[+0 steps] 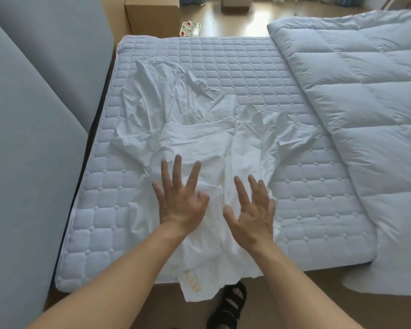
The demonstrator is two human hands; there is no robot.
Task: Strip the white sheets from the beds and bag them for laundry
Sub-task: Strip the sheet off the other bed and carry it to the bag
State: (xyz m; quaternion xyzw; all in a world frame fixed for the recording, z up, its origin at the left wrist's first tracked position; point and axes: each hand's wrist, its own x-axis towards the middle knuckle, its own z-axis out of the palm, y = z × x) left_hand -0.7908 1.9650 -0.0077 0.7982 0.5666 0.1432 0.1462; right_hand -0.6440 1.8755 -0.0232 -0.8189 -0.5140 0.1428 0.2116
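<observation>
Both hands were out over the bed with the palms facing down. The left hand had its fingers spread wide apart, and they held nothing. The right hand had its fingers open and spread too, and they also held nothing. Whether the palms pressed on the cloth or floated just above it could not be told. The white sheet lay in a crumpled heap right under both hands. It bunched up past the fingertips toward the far side of the bed and fanned out to both sides of the fingers. Below the wrists, one end of the sheet hung over the near edge of the bed, and that end had a yellowish mark on it. The sheet sat on a quilted mattress with a pattern of little squares. Well off to the right of the right hand's fingers was a puffy duvet, pushed to that side and hanging over the near edge. Far to the left of the left hand's fingers stood a grey padded headboard. Near the person, below the arms, a black sandal was on the floor. Far beyond the fingertips, past the bed, was a brown cardboard box.
</observation>
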